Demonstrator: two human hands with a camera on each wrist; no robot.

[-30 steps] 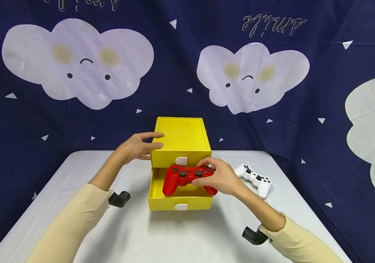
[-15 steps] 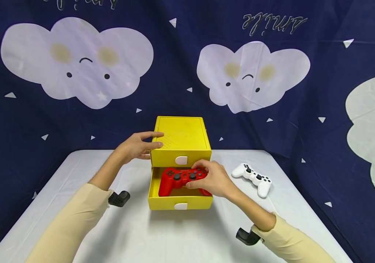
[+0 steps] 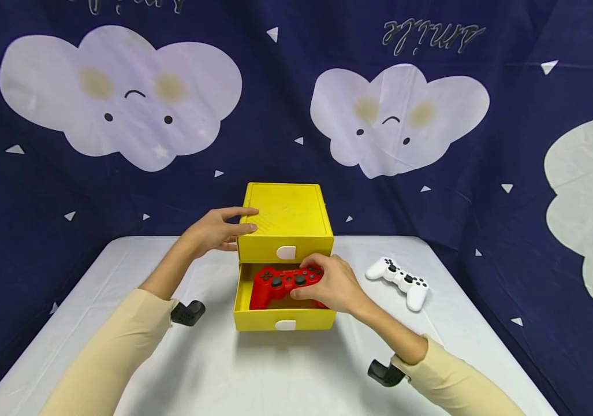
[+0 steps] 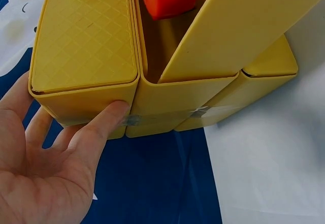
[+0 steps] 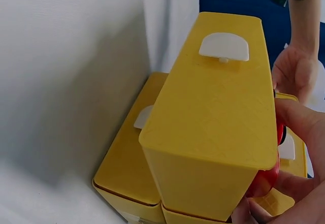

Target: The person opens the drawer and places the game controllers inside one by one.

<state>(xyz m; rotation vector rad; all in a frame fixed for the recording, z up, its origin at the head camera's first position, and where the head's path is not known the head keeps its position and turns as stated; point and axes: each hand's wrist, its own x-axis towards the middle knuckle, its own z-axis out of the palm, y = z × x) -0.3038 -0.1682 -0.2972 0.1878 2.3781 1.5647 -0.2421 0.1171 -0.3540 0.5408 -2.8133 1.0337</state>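
Note:
The yellow drawer box (image 3: 287, 209) stands on the table with its middle drawer (image 3: 254, 319) pulled out. Fingers of my left hand (image 3: 215, 232) lie fairly straight on the box's top left edge; in the left wrist view another finger (image 4: 104, 122) touches its side. My right hand (image 3: 334, 283) pinches the right part of a red game controller (image 3: 275, 283), thumb on the near side and fingers behind. The controller sits inside the drawer, its right grip mostly covered by the hand. Only part of its red body (image 5: 264, 183) shows in the right wrist view.
A white game controller (image 3: 400, 281) lies on the white-covered table (image 3: 213, 370), right of the box. A dark blue curtain (image 3: 275, 115) with printed clouds hangs behind. White tabs mark the drawers, including the closed top drawer (image 3: 262, 250) and the lower drawer (image 5: 129, 153).
My right hand has brought the red controller left and lower into the drawer, slowing in the last half second. My left hand has stayed on the box.

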